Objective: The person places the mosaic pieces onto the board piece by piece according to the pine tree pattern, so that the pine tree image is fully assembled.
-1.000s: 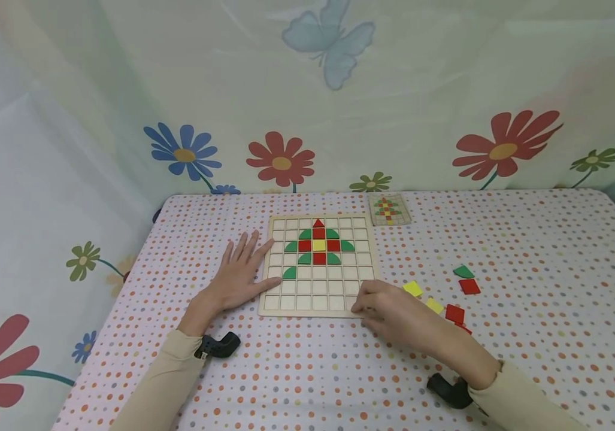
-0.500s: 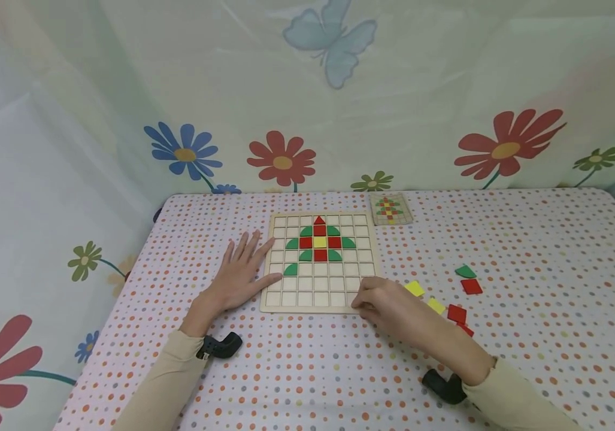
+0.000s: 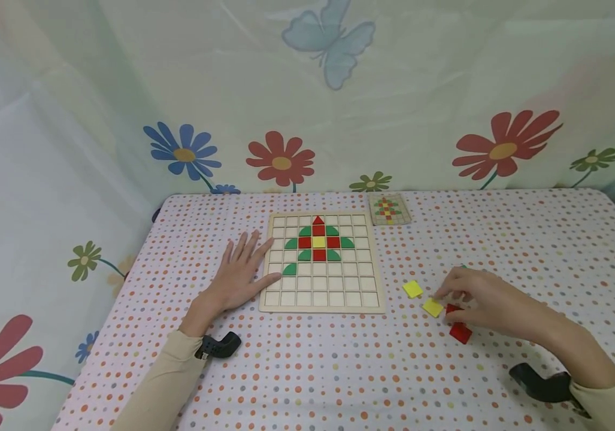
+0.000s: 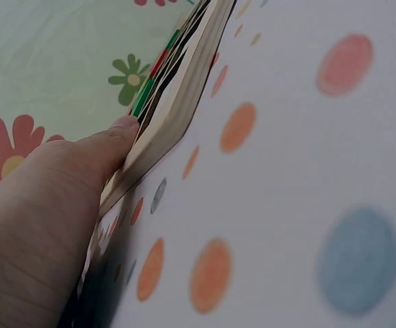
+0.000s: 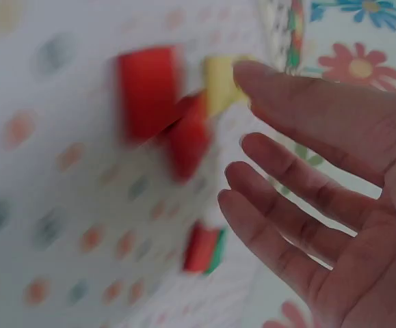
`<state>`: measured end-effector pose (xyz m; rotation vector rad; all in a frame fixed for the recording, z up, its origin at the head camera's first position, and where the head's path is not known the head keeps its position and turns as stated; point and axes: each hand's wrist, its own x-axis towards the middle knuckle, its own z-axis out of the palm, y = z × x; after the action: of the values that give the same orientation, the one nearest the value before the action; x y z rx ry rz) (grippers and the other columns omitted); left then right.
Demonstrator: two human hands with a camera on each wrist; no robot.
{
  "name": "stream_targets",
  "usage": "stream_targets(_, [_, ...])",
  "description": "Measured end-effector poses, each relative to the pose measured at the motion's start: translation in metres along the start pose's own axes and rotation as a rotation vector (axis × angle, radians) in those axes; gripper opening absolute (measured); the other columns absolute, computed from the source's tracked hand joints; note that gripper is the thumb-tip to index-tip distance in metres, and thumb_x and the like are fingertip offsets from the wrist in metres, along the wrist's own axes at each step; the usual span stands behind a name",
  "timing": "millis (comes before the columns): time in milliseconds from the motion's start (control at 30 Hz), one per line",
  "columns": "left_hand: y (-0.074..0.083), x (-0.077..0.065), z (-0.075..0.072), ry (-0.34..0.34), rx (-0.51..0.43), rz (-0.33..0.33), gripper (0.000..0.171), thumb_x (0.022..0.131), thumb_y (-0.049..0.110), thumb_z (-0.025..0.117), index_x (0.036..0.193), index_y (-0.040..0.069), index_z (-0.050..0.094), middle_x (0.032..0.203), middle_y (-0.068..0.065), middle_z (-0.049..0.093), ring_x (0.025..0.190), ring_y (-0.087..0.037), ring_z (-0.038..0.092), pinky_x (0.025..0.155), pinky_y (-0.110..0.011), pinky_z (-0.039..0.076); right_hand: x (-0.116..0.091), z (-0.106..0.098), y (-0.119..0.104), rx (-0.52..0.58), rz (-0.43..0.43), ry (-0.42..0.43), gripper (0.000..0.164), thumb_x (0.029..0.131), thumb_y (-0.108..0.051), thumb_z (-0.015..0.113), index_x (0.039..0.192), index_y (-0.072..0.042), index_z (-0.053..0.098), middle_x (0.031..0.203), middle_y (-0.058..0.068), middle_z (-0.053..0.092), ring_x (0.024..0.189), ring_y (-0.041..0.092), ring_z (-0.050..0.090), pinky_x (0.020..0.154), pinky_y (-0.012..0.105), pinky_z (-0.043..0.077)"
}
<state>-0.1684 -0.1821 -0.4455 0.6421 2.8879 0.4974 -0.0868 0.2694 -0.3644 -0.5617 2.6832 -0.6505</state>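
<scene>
A wooden grid board (image 3: pixel 320 309) lies on the table, with red, green and yellow tiles set in a tree-like pattern. Spread flat, my left hand (image 3: pixel 237 275) rests at its left edge; the thumb touches the rim next to a green quarter-round tile (image 3: pixel 288 269). My right hand (image 3: pixel 485 299) hovers over the loose tiles, fingers apart and holding nothing. Close to its fingertips lie a yellow tile (image 3: pixel 432 307) and a red tile (image 3: pixel 460 333). Another red tile (image 5: pixel 148 92) shows in the right wrist view. The right hand partly covers the pile in the head view.
A second yellow tile (image 3: pixel 412 289) lies between the board and the pile. Behind the board's right corner is a small pattern card (image 3: pixel 390 209) with a similar tree. A dotted cloth (image 3: pixel 307 383) covers the table, and a flowered curtain (image 3: pixel 205 72) hangs behind.
My right hand has left the board's lower right corner and moved right, over the loose tiles, its fingers spreading apart. The left hand has stayed in place.
</scene>
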Motion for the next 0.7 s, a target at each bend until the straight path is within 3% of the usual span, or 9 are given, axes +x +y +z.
stream_targets(100, [0.0,0.0,0.0,0.005,0.006,0.0,0.085,0.103,0.06,0.053,0.169,0.016,0.021,0.175,-0.017,0.003,0.161,-0.038,-0.006,0.127,-0.059,-0.005,-0.007,0.001,0.014,0.005,0.033,-0.009,0.029,0.08,-0.011,0.091,0.105,-0.009,0.077,0.101,-0.004,0.067,0.085,0.011,0.063,0.07,0.026,0.058])
stream_targets(233, [-0.001,0.0,0.001,0.006,0.006,0.001,0.085,0.103,0.06,0.052,0.169,0.017,0.021,0.175,-0.016,0.003,0.161,-0.038,-0.006,0.127,-0.059,-0.005,-0.01,0.006,0.023,-0.002,0.017,0.022,0.028,0.079,-0.007,0.091,0.103,-0.007,0.076,0.096,-0.007,0.068,0.079,0.005,0.061,0.069,0.025,0.058])
stream_targets(333, [-0.001,0.0,0.001,0.009,0.003,0.006,0.085,0.103,0.06,0.053,0.169,0.017,0.021,0.175,-0.016,0.004,0.161,-0.038,-0.006,0.127,-0.059,-0.005,-0.006,0.008,0.023,-0.012,0.032,0.044,0.028,0.076,-0.004,0.092,0.099,-0.006,0.076,0.092,-0.007,0.069,0.077,0.005,0.062,0.067,0.025,0.057])
stream_targets(700, [0.0,0.001,0.001,0.015,0.013,0.002,0.085,0.102,0.059,0.054,0.169,0.016,0.022,0.175,-0.018,0.007,0.161,-0.039,-0.003,0.127,-0.06,-0.003,0.009,0.0,0.016,0.038,0.15,-0.033,0.026,0.073,0.002,0.092,0.093,-0.001,0.075,0.083,-0.002,0.069,0.075,0.015,0.062,0.063,0.026,0.055])
